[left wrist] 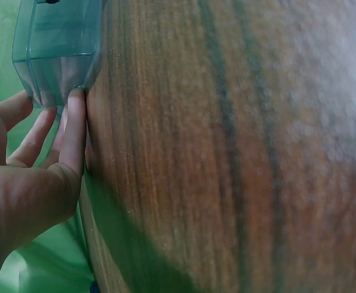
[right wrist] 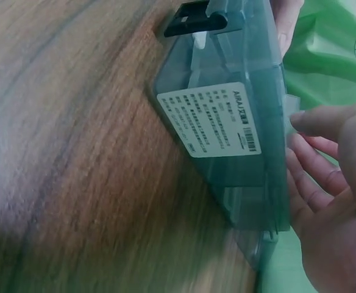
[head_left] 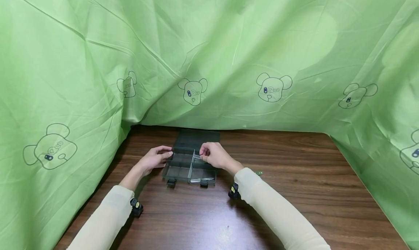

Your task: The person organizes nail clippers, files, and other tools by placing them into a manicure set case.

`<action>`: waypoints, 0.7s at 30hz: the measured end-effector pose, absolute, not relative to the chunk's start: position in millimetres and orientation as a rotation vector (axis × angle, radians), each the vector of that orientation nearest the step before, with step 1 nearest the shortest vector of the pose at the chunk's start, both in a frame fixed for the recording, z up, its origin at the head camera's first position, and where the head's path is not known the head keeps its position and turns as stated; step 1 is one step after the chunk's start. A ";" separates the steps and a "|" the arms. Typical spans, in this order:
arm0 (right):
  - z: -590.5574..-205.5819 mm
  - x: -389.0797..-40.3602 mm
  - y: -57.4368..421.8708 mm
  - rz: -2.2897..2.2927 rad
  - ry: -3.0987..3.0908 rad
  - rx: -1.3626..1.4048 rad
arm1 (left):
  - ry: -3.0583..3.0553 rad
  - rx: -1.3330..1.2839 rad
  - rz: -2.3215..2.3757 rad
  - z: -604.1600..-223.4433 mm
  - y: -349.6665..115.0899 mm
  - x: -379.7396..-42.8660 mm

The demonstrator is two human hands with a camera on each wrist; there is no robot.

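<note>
Right hand [head_left: 216, 155]: thumb and fingertips are pinching a thin clear piece [right wrist: 292, 107], so yeah, it's got hold of it.
Piece vs fingertips: just left of them, over the far right quarter of the box [head_left: 176, 171].
Long axis: looks kinda side to side, heading across toward the middle wall [head_left: 190, 171], but the fingers hide a lot so don't quote me. Can't tell if they touch.
Left hand [head_left: 155, 158]: farther from the piece; fingers loose, tips against the box's left side, not clamped on it afaict.
Box spot: left of the table's [head_left: 304, 191] middle, up by its far edge.
Latches [head_left: 171, 183]: facing the table's near edge.
Lid [head_left: 198, 136]: flopped open toward the far edge.
Pale strip [head_left: 203, 179]: in the near right quarter.
</note>
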State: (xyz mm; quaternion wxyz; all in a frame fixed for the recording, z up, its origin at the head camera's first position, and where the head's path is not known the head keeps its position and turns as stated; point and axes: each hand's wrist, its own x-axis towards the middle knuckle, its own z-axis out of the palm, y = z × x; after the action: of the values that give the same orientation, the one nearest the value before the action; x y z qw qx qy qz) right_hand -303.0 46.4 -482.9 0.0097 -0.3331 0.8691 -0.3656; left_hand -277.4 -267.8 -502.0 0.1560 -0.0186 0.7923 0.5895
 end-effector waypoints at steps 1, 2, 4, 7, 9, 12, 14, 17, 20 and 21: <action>-481.5 -301.9 47.7 -1.137 2.715 -1.046 | 2.267 -0.055 1.688 -502.2 -267.8 -277.9; -479.8 -300.8 49.5 -1.131 2.716 -1.056 | 2.264 -0.058 1.687 -502.2 -267.9 -278.3; -476.1 -298.1 53.8 -1.120 2.719 -1.071 | 2.259 -0.062 1.685 -502.2 -267.8 -279.1; -470.6 -293.8 63.4 -1.116 2.719 -1.088 | 2.257 -0.065 1.685 -501.3 -267.9 -280.0; -467.6 -291.7 71.1 -1.124 2.723 -1.101 | 2.260 -0.060 1.687 -501.0 -268.1 -280.0; -463.0 -289.6 84.9 -1.135 2.730 -1.125 | 2.265 -0.048 1.688 -500.2 -268.7 -280.2; -460.0 -288.6 94.8 -1.133 2.736 -1.136 | 2.266 -0.043 1.684 -499.8 -269.0 -280.2; -456.2 -285.7 110.2 -1.105 2.743 -1.135 | 2.265 -0.044 1.684 -499.8 -269.0 -279.5; -454.6 -281.2 126.1 -1.062 2.758 -1.124 | 2.265 -0.053 1.687 -500.3 -268.4 -278.7; -454.3 -279.2 131.1 -1.052 2.763 -1.116 | 2.266 -0.053 1.687 -500.8 -268.5 -278.5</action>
State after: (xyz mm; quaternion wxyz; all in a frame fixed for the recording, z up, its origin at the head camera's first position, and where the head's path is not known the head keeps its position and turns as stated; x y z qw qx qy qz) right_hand -279.2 131.1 -454.3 -0.0091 -0.3533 0.8742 -0.3329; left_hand -278.5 -268.5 -500.8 0.1574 -0.0185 0.7921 0.5895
